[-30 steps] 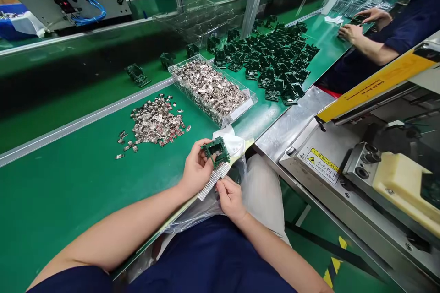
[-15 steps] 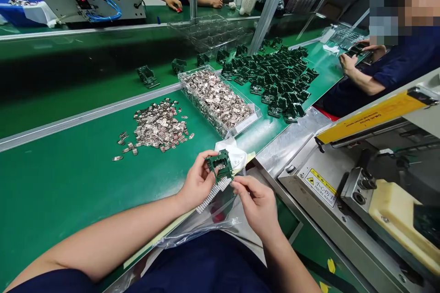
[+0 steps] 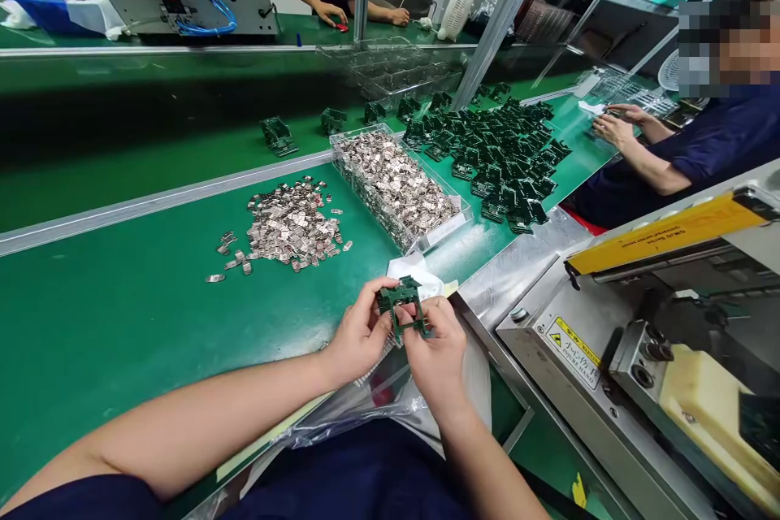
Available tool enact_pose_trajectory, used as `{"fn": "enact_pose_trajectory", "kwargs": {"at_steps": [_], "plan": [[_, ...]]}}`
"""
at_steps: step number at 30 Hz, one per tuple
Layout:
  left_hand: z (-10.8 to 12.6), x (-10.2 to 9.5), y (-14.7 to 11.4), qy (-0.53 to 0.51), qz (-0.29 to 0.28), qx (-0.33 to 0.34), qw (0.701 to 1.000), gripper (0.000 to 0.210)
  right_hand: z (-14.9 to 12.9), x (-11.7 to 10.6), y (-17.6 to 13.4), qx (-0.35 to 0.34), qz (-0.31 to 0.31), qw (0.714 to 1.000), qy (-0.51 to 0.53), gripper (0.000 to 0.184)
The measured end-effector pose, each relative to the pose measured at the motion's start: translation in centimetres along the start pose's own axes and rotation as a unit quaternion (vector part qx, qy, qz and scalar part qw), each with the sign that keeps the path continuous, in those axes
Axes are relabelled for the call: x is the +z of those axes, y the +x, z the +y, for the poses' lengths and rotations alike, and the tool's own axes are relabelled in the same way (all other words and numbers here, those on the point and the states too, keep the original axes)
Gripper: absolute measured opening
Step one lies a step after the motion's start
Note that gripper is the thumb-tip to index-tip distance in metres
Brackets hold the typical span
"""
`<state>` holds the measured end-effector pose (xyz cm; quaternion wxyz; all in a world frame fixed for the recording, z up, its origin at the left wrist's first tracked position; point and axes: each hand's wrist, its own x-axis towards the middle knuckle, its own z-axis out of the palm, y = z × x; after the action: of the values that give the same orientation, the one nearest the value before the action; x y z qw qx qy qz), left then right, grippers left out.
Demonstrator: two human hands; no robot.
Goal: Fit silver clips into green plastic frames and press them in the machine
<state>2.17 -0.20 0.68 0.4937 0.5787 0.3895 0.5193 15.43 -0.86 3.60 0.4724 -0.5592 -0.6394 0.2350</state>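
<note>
A dark green plastic frame (image 3: 400,292) with an open middle is held up above the table's near edge. Thumb and fingers of my left hand (image 3: 357,337) are closed on its left side. My right hand (image 3: 439,353) grips its lower right, with fingertips at the opening; whether a small piece is pinched there is hidden. Behind the frame lies a white cloth or paper (image 3: 420,266). Beyond it a clear plastic tray (image 3: 435,240) is filled with small metal clips. More loose metal clips (image 3: 292,223) are heaped on the green table to the left.
Many similar green frames (image 3: 505,150) are piled beyond the tray. A machine with a yellow bar (image 3: 664,234) and a hand-injury warning label stands close on my right. A co-worker (image 3: 652,146) sits at the far right, handling something. Metal posts (image 3: 503,20) rise behind the tray.
My right hand has moved from the frame's lower right corner in against it, fingertips now at the opening. The frame has turned a little. The whole view has shifted slightly.
</note>
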Motion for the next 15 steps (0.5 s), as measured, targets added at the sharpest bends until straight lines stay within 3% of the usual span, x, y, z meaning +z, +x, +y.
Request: {"fn": "enact_pose_trajectory", "kwargs": {"at_steps": [5,10,13,15], "plan": [[0.2,0.0,-0.1,0.018,-0.002,-0.013,1.000,0.032,0.4,0.1,0.2,0.089,-0.014,0.994,0.066,0.025],[-0.1,-0.1,-0.2,0.024,-0.008,-0.010,1.000,0.033,1.0,-0.1,0.2,0.158,-0.028,0.968,0.194,0.028],[-0.1,-0.2,-0.1,0.022,-0.017,-0.006,1.000,0.034,1.4,-1.6,0.0,0.146,-0.038,0.960,0.237,0.025],[0.3,0.1,0.0,0.019,-0.023,-0.013,0.999,0.035,1.5,-3.3,-0.5,0.094,-0.055,0.969,0.221,0.023]]}}
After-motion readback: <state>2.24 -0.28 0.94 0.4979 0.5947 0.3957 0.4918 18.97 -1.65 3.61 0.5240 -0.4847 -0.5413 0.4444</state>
